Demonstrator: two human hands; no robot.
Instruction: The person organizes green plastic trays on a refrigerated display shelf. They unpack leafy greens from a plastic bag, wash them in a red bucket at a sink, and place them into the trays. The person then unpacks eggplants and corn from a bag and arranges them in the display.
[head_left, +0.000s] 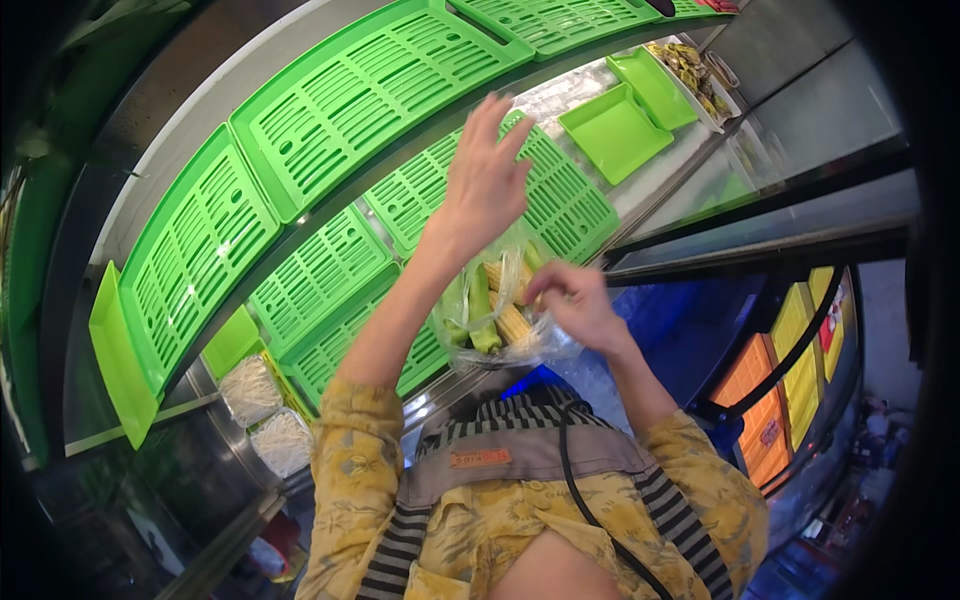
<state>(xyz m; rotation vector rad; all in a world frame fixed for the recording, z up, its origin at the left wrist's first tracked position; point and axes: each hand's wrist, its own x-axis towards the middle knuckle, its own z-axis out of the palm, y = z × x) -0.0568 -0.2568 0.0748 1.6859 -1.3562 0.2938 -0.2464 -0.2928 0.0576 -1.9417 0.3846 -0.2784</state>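
Note:
A clear plastic bag (551, 341) lies at the front edge of the display case, close to my apron. Through it I see yellow corn cobs (511, 319) and long green vegetables (480, 304). My left hand (489, 169) is raised beyond the bag, over a slatted green plastic tray (574, 199). Its fingers are spread and nothing shows in them. At the bag's right side is my right hand (576, 301), fingers curled and blurred. Its fingertips overlap the bag in view; whether they grip the plastic is unclear.
Slatted green trays (375, 90) line a raised rear shelf. Smaller solid green trays (616, 133) sit to the far right beside a white container of yellowish-brown food (690, 71). Wrapped packs of pale thin strands (251, 390) lie left. A dark frame bar (780, 202) crosses the right side.

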